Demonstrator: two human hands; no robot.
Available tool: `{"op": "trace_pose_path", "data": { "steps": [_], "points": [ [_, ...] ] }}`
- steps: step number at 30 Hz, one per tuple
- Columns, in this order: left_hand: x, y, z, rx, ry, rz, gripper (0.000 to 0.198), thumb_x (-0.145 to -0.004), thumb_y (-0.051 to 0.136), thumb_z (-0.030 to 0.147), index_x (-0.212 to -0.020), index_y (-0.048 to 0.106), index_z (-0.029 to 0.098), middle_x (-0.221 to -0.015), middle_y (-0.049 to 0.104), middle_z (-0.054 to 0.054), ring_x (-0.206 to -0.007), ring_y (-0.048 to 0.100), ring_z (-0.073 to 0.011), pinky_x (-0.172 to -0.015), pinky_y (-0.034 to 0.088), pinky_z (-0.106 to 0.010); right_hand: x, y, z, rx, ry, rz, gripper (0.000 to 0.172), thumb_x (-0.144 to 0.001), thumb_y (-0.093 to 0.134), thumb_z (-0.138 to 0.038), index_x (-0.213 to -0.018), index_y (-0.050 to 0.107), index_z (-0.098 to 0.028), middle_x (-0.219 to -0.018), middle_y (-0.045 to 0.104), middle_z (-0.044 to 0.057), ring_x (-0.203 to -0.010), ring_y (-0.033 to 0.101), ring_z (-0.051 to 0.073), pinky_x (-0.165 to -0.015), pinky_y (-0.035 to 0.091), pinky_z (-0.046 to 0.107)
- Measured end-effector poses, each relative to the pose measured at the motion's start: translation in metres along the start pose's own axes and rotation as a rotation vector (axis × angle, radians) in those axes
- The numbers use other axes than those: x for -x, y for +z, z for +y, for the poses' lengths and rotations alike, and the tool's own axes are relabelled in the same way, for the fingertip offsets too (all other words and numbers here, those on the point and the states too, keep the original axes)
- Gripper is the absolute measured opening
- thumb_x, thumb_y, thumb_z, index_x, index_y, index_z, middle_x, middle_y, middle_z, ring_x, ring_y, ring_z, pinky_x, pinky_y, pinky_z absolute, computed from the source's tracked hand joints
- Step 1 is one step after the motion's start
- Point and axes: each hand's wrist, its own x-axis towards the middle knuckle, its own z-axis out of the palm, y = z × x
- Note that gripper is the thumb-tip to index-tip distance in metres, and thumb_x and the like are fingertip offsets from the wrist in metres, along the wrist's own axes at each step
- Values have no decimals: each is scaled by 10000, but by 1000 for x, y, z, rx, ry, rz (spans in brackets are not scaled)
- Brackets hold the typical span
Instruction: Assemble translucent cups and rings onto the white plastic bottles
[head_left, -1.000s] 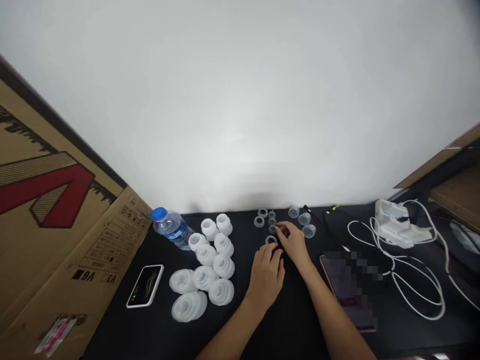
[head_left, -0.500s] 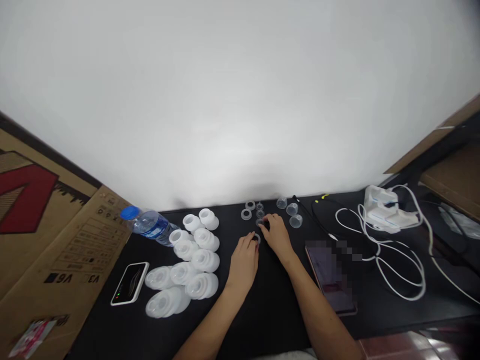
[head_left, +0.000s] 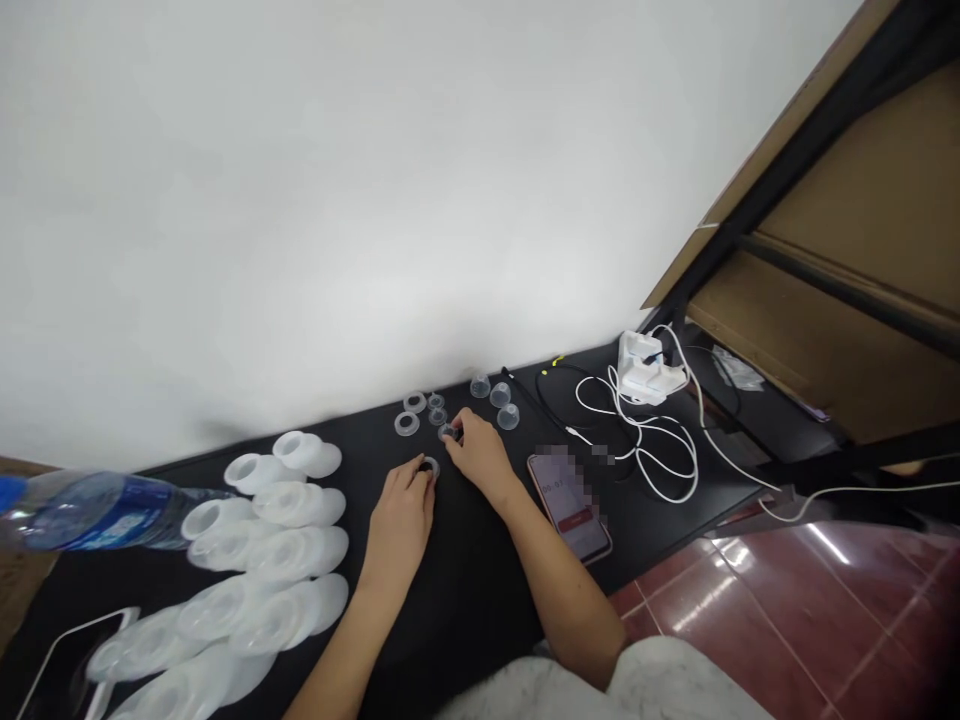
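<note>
My left hand (head_left: pixel 401 515) lies palm down on the black table (head_left: pixel 480 590), its fingertips touching a small clear ring (head_left: pixel 429 466). My right hand (head_left: pixel 476 452) rests just beyond it, fingers curled and pinching another small clear ring (head_left: pixel 448 432). More clear rings (head_left: pixel 407 423) lie right behind the hands near the wall. Three small clear caps (head_left: pixel 498 394) sit to the right of the rings.
Several white translucent funnel-shaped parts (head_left: pixel 277 545) lie in rows at the left, with a water bottle (head_left: pixel 97 510) on its side behind them. A phone (head_left: pixel 570 503) lies by my right forearm; white cables (head_left: pixel 652 450) and a white charger (head_left: pixel 645 365) sit farther right. Red tiled floor (head_left: pixel 787 610) shows past the table edge.
The view has swung right, so everything has slid left in the picture. Both hands stay at the rings, the right one still pinching a ring.
</note>
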Motion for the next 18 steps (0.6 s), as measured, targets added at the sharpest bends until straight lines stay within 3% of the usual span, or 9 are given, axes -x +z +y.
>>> {"op": "trace_pose_path", "data": {
  "steps": [3, 5, 10, 12, 14, 18],
  "points": [
    [0, 1, -5, 2, -6, 9, 248, -1066, 513, 225, -1111, 754, 185, -1346, 736, -193, -1241, 697, -361, -1065, 598, -570, -4, 4, 5, -124, 28, 21, 279, -864, 806, -159, -1077, 642, -234, -981, 716, 19, -785, 669, 193, -764, 508, 308],
    [-2, 1, -6, 20, -40, 15, 212, -1053, 547, 228, -1085, 754, 191, -1335, 742, -190, -1214, 710, -368, -1048, 601, -575, -6, 7, 10, -186, 41, 19, 328, -809, 828, -137, -1076, 665, -239, -868, 699, -17, -753, 661, 194, -744, 508, 304],
    [-9, -3, -4, 191, -135, 42, 111, -1012, 628, 216, -1048, 733, 220, -1260, 769, -157, -1195, 715, -369, -1043, 585, -579, -9, 10, 19, -264, 2, -33, 237, -763, 787, -127, -960, 720, -240, -758, 682, -34, -684, 643, 190, -711, 504, 315],
    [-12, -6, -2, 350, -207, 87, 77, -1012, 651, 249, -1016, 726, 233, -1216, 780, -136, -1213, 717, -357, -1043, 580, -561, -11, 9, 21, -306, -18, -51, 259, -754, 753, -122, -986, 741, -236, -819, 725, -14, -695, 653, 183, -719, 519, 316],
    [-17, -8, 0, 586, -327, 149, 98, -1003, 695, 327, -1025, 723, 235, -1206, 785, -124, -1141, 748, -316, -937, 625, -471, -13, 9, 21, -353, -35, -61, 314, -769, 728, -154, -1072, 759, -232, -907, 770, 12, -700, 665, 177, -730, 545, 324],
    [-25, -9, -1, 1068, -580, 242, 327, -913, 812, 517, -967, 722, 207, -1068, 808, -104, -987, 777, -257, -882, 645, -410, -15, 8, 19, -522, -48, -41, 354, -840, 709, -301, -1176, 780, -217, -992, 797, 63, -760, 702, 203, -699, 567, 331]
  ]
}}
